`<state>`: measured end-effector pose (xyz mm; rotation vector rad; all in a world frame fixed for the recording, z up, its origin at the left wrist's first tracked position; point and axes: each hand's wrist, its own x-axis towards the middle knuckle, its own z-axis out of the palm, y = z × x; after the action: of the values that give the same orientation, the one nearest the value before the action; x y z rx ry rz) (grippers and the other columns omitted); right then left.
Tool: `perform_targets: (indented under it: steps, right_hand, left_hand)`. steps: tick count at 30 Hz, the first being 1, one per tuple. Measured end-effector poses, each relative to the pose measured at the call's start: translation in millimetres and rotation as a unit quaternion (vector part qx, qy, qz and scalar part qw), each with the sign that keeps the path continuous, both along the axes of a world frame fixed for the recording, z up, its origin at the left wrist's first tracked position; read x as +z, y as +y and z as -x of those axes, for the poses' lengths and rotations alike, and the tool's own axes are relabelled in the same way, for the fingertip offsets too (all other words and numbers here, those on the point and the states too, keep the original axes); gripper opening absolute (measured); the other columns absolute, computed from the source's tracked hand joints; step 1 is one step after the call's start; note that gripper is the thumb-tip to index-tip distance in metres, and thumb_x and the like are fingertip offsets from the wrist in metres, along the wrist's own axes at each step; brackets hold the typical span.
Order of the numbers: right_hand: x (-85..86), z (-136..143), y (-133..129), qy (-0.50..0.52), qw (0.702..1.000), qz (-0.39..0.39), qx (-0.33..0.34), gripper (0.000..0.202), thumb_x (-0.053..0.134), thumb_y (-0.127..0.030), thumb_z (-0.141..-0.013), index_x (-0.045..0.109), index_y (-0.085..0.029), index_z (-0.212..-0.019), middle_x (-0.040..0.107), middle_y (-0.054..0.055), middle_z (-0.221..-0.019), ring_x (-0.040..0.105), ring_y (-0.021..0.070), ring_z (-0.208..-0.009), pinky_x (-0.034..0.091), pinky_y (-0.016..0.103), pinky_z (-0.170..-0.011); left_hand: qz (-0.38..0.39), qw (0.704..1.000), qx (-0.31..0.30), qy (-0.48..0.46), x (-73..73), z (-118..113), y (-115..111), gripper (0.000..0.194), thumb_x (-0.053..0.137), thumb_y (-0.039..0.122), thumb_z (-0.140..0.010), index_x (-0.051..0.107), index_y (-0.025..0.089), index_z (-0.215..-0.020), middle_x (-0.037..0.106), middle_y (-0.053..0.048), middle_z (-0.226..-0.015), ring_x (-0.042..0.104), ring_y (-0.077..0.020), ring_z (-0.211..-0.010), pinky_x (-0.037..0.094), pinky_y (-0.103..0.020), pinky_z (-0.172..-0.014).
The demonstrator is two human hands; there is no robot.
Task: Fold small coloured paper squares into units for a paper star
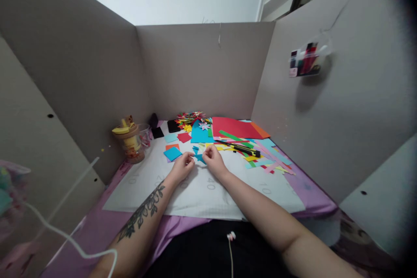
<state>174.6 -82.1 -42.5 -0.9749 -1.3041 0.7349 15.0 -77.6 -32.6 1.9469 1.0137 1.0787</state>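
Note:
Over the middle of the white sheet, a small blue folded paper piece (200, 159) is between my two hands. My right hand (213, 159) pinches it at its right side. My left hand (184, 165) is at its left, thumb and fingers close together; whether they grip its tip is too small to tell. Small blue paper bits (195, 150) lie just beyond my fingers. To the left of my left hand rests a stack of blue and orange paper squares (172, 153). Red squares (184, 137) lie farther back.
Coloured strips (273, 158) and a black-and-yellow cutter (244, 150) lie at the right. Behind are large red sheets (234, 128) and a pile of folded paper stars (190, 118). A cup with a yellow lid (130, 143) stands left. Grey panels (205, 69) surround the table.

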Motion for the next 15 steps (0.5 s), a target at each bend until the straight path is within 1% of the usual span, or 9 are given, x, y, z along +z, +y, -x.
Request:
perform_targets:
  steps: [3,6,8,9,12,15]
  right_hand:
    - [-0.4,0,0,-0.008,1.000,-0.005,0.008,0.014,0.052,-0.023,-0.070,0.039,-0.021,-0.076,0.041,-0.005,-0.066,0.042,0.0096,-0.058,0.035,0.021,-0.054]
    - [1.0,2,-4,-0.028,0.999,-0.004,0.042,0.014,0.052,-0.023,-0.070,0.041,-0.021,-0.078,0.043,-0.005,-0.066,0.043,0.0099,-0.058,0.036,0.022,-0.055]
    - [2.2,4,-7,-0.038,0.998,0.004,0.051,0.014,0.052,-0.023,-0.071,0.042,-0.021,-0.081,0.045,-0.005,-0.066,0.044,0.0103,-0.058,0.037,0.022,-0.055]
    - [2.8,6,-8,-0.039,0.998,0.007,0.053,0.015,0.052,-0.023,-0.071,0.043,-0.021,-0.082,0.045,-0.005,-0.066,0.044,0.0105,-0.058,0.037,0.022,-0.056]
    - [3.9,8,-10,-0.032,0.997,0.009,0.071,0.015,0.052,-0.023,-0.072,0.043,-0.022,-0.084,0.044,-0.005,-0.065,0.045,0.0103,-0.057,0.037,0.022,-0.055]
    - [5.7,9,-11,-0.010,0.997,0.004,0.082,0.015,0.052,-0.021,-0.072,0.041,-0.022,-0.083,0.043,-0.006,-0.064,0.044,0.0096,-0.056,0.036,0.021,-0.054]
  left_hand:
    - [0.011,1.000,0.017,-0.015,2.9,0,-1,0.027,0.052,0.026,-0.074,0.054,0.015,-0.099,0.057,0.002,-0.068,0.052,-0.0108,-0.059,0.041,-0.022,-0.057]
    - [0.007,0.999,0.048,0.001,7.0,0,-3,0.017,0.050,0.030,-0.077,0.057,0.016,-0.082,0.057,0.001,-0.064,0.051,-0.0117,-0.058,0.040,-0.022,-0.056]
    - [-0.001,0.999,0.048,0.021,9.8,1,-5,0.017,0.047,0.030,-0.078,0.055,0.017,-0.071,0.057,0.001,-0.062,0.050,-0.0118,-0.057,0.038,-0.022,-0.055]
    - [-0.005,0.999,0.042,0.029,11.1,0,-6,0.017,0.046,0.029,-0.078,0.054,0.017,-0.069,0.056,0.001,-0.062,0.049,-0.0118,-0.056,0.038,-0.022,-0.055]
    - [-0.020,0.998,0.029,0.043,14.2,-1,-9,0.016,0.046,0.027,-0.078,0.053,0.017,-0.068,0.055,0.002,-0.061,0.047,-0.0117,-0.056,0.037,-0.023,-0.055]
    - [-0.033,0.998,0.032,0.046,15.8,-2,-10,0.015,0.046,0.028,-0.078,0.053,0.017,-0.069,0.054,0.002,-0.061,0.047,-0.0122,-0.057,0.037,-0.023,-0.056]
